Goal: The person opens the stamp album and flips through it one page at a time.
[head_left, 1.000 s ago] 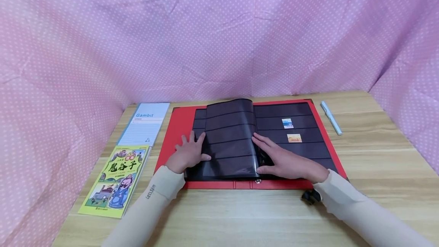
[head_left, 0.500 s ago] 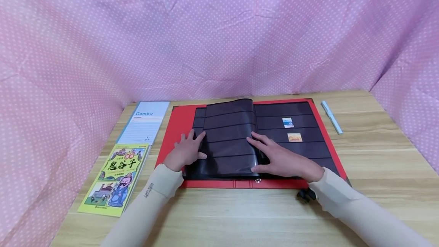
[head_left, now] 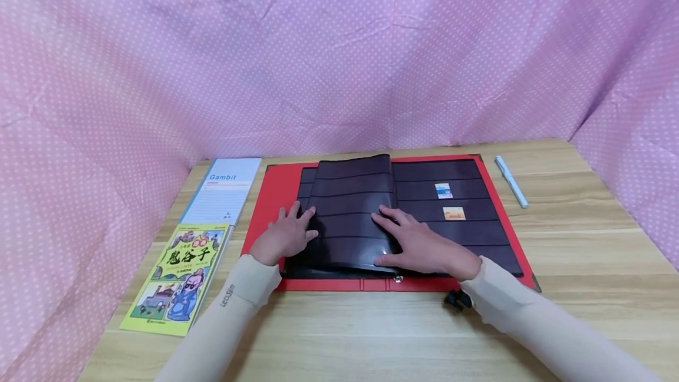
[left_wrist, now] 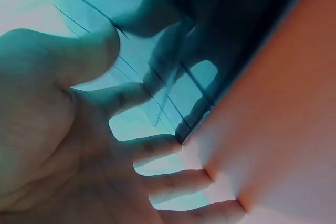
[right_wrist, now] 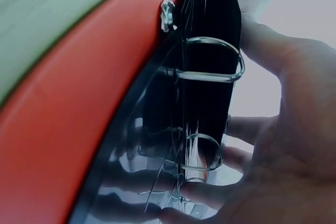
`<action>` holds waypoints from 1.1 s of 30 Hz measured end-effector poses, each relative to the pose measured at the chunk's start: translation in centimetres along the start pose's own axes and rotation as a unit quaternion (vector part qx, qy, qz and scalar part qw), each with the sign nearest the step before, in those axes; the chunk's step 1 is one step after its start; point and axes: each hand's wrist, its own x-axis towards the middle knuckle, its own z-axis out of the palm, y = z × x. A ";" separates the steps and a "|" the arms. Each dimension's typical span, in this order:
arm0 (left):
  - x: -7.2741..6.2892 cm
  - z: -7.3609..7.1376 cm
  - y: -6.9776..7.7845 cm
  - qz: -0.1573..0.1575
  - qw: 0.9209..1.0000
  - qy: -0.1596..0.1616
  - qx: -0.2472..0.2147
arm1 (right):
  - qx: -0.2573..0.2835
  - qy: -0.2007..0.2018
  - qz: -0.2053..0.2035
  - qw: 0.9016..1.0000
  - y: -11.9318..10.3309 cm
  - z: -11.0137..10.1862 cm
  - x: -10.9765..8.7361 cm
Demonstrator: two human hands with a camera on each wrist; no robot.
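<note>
A red ring-bound stamp album [head_left: 281, 193] lies spread on the table, with black strip-pocket pages. One glossy black page [head_left: 347, 193] is turned to the left and still bulges near the spine. Its left edge lies beside my left hand [head_left: 286, 234], whose spread fingertips rest on the red cover and the page edge. My right hand [head_left: 424, 246] lies with straight fingers over the page near the spine. In the right wrist view the metal rings [right_wrist: 210, 74] show under that hand. Two small stamps, one blue [head_left: 444, 191] and one orange [head_left: 453, 213], sit in the right page.
A Gambit notebook [head_left: 220, 190] and a yellow comic-covered book [head_left: 177, 279] lie left of the album. A light blue pen [head_left: 511, 181] lies to its right. Pink dotted cloth [head_left: 339, 75] hangs behind the wooden table [head_left: 361, 329].
My right hand has slid left from the spine onto the turned page, whose bulge has flattened and shifted left. My left hand has stayed nearly in place.
</note>
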 end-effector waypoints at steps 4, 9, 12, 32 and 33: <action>0.1 0.1 0.2 -0.010 1.000 0.002 0.005 | -0.009 -0.008 0.002 1.000 -0.1 0.2 0.2; 0.2 0.1 0.2 -0.012 1.000 0.010 0.000 | -0.014 -0.013 -0.001 1.000 -0.2 0.4 0.3; 0.1 0.0 0.1 -0.009 1.000 0.015 -0.016 | -0.019 -0.011 -0.006 1.000 -0.2 0.4 0.3; -0.5 0.0 0.2 -0.002 1.000 0.029 -0.009 | -0.052 -0.032 0.020 0.998 -1.6 0.3 1.2; -0.5 0.0 0.2 -0.001 0.999 0.032 -0.010 | -0.049 -0.034 0.020 0.998 -1.7 0.2 1.2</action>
